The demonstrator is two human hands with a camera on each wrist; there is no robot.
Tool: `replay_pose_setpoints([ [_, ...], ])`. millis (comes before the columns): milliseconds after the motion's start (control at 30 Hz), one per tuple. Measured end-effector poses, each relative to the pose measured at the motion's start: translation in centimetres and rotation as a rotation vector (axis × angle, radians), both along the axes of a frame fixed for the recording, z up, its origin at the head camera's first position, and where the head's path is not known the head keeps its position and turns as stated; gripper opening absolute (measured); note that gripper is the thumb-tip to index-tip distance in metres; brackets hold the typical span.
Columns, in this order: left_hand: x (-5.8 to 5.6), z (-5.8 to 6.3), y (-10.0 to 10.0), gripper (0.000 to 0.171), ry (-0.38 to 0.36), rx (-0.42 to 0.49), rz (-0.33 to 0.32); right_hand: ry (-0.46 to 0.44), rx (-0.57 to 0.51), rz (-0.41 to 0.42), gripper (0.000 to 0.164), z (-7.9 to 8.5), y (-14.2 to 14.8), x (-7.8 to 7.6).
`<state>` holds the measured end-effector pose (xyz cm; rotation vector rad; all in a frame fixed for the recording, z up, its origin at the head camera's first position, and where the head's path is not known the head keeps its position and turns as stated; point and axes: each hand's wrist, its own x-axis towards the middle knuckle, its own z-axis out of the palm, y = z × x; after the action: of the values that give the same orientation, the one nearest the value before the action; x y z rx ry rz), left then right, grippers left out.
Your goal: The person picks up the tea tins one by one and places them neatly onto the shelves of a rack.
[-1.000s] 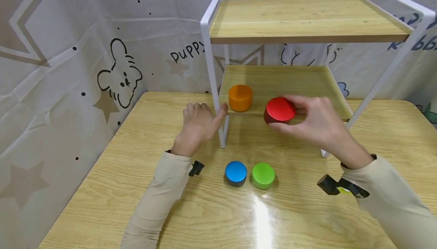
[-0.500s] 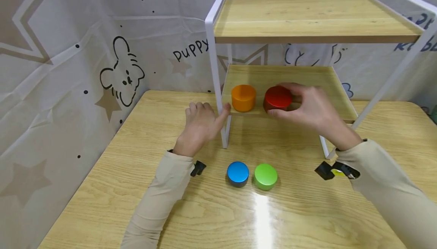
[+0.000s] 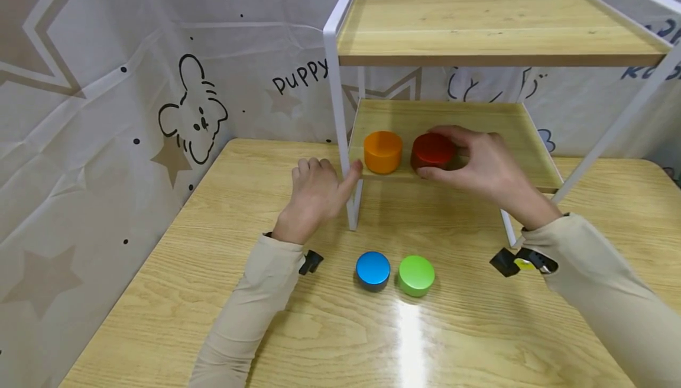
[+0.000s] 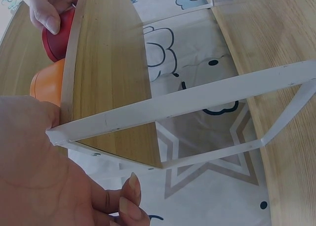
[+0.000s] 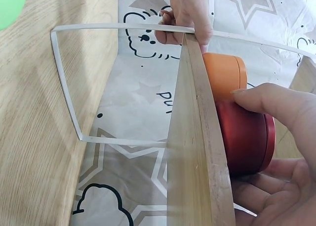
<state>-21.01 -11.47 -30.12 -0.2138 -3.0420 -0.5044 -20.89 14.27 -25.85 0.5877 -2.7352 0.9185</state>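
My right hand [image 3: 486, 169] grips a red round tin [image 3: 432, 152] between thumb and fingers, low over the rack's lower board near its front edge. A lid seam shows on the red tin [image 5: 247, 137] in the right wrist view. Just left of it, an orange round tin [image 3: 383, 152] stands on the same board. My left hand [image 3: 316, 196] holds the front left post of the shelf rack [image 3: 336, 98], its thumb across the post and the other fingers loosely bent on the outer side.
A blue round tin [image 3: 373, 271] and a green round tin [image 3: 416, 275] stand side by side on the wooden table [image 3: 213, 246] in front of the rack. The upper board [image 3: 500, 27] overhangs the lower one. A patterned cloth [image 3: 106, 157] hangs behind.
My right hand has moved the red tin back, from in front of the lower board's edge to over the board beside the orange tin. The left hand keeps its place on the post.
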Motion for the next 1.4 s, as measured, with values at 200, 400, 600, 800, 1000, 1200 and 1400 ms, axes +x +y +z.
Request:
replay_pose_setpoints([
  [200,0.0,0.1,0.1,0.071,-0.003,0.001,0.0,-0.006,0.033,-0.001,0.062,0.1,-0.1,0.1],
  [400,0.0,0.1,0.1,0.071,-0.009,0.002,0.006,-0.02,0.044,0.014,0.064,0.3,-0.2,0.1],
  [600,0.0,0.0,0.1,0.072,-0.005,-0.001,0.002,-0.019,0.056,0.003,0.063,0.2,-0.2,0.0],
  [800,-0.1,0.0,0.0,0.073,-0.014,-0.013,0.005,-0.048,0.055,0.016,0.07,0.4,-0.2,0.0],
  [1000,-0.3,0.1,0.1,0.073,-0.02,-0.01,0.006,-0.077,0.039,0.027,0.076,0.7,-0.1,-0.1],
  [1200,-0.4,0.3,0.0,0.073,-0.009,-0.001,0.004,-0.08,0.046,0.027,0.078,0.8,0.1,-0.3],
  [1400,-0.3,0.1,-0.2,0.073,-0.029,-0.004,-0.003,-0.104,0.049,0.002,0.084,0.5,0.7,0.8],
])
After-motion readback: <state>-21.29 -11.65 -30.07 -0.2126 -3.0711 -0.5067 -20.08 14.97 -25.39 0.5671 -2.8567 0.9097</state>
